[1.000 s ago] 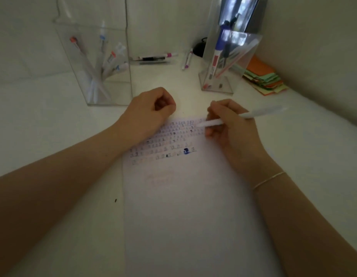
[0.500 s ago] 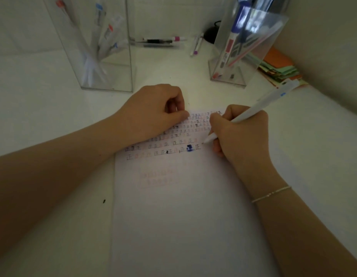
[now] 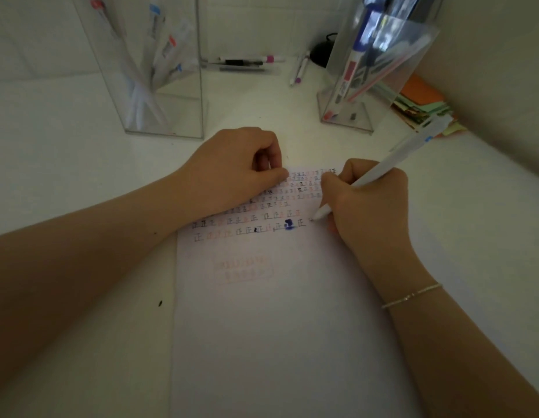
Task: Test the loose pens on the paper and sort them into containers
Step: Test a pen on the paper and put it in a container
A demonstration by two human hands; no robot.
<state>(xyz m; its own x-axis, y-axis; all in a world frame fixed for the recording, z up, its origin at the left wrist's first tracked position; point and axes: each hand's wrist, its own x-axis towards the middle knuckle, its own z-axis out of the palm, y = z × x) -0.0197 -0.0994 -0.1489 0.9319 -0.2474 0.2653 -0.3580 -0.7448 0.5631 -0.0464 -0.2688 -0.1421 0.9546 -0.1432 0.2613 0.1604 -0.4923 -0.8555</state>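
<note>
Head view: the right hand [image 3: 367, 203] pinches a white pen [image 3: 379, 173] in a writing grip, tip down at the end of a row of test marks on the paper [image 3: 277, 327], placed to add the next mark. The left hand [image 3: 238, 164], fingers curled and holding nothing, rests on the sheet's top left, likely to steady it. Two clear containers stand on the worktop [image 3: 51, 146]: the left container [image 3: 147, 70] and right container [image 3: 373, 64] both hold pens. Loose pens [image 3: 247, 61] lie between them at the back. Whether the tip leaves ink cannot be made out; both container tops are cut off.
</note>
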